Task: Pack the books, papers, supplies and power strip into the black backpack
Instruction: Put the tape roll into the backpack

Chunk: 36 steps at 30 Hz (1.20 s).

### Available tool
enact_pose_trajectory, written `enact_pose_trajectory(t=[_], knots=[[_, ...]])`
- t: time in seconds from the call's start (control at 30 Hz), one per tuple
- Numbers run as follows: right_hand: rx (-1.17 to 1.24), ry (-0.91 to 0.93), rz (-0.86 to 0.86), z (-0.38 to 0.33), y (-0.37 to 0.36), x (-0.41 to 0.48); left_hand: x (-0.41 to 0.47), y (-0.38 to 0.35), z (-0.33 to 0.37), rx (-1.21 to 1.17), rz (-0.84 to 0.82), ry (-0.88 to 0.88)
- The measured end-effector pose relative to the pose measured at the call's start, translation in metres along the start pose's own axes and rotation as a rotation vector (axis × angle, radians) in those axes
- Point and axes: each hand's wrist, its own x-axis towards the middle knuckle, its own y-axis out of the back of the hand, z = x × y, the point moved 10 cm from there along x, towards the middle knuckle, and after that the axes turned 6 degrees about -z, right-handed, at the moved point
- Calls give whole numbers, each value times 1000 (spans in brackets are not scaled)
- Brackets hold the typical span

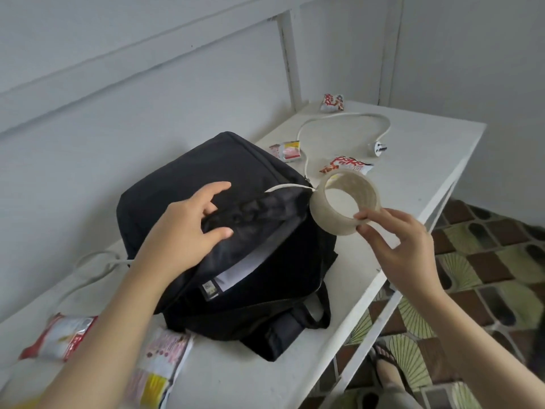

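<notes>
Now, backpack [191, 172]: black fabric, flat on white table [413, 137], white papers [236, 271] inside.
Left hand [182, 222]: grips its lifted flap.
Right hand [392, 240]: pinches tape roll [324, 219], pale glossy ring, beside opening.

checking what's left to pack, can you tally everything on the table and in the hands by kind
black backpack: 1
tape roll: 1, held in the right hand
snack packets: 5
white cord with plug: 1 (the loop left of the backpack may be the same cord)
total: 8
</notes>
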Motion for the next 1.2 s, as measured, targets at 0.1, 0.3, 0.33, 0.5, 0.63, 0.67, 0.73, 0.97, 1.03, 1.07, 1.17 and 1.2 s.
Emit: enact_pose_trajectory(t=[0.1, 0.3, 0.33, 0.5, 0.63, 0.67, 0.73, 0.97, 1.03, 1.07, 1.17, 1.2], knots=[[-50, 77, -25, -13, -8, -5, 0, 4, 9, 127, 63, -89], [-178, 95, -87, -18, -26, 1, -42, -21, 74, 474, 283, -642], [-194, 95, -99, -19, -29, 3, -48, -30, 78, 511, 277, -679], [-253, 107, -136, -23, -37, 10, -37, -63, 45, 732, 111, -388], [-251, 143, -140, -27, -43, 10, -20, -72, 10, 781, -42, -172], [-246, 149, -132, -29, -43, 10, -17, -73, 3, 766, -89, -128], [-230, 156, -114, -31, -43, 8, -15, -69, -3, 685, -113, -93], [-160, 244, -116, -44, -42, -2, -8, -10, -5, 331, 4, -125], [-154, 275, -137, -51, -47, -5, -6, 8, -3, 310, 45, -126], [-148, 282, -154, -53, -51, -6, -5, 16, -1, 305, 66, -133], [-172, 290, -213, -57, -66, -8, -4, 35, 6, 317, 120, -170], [-190, 288, -235, -56, -73, -9, -5, 41, 9, 337, 147, -186]])
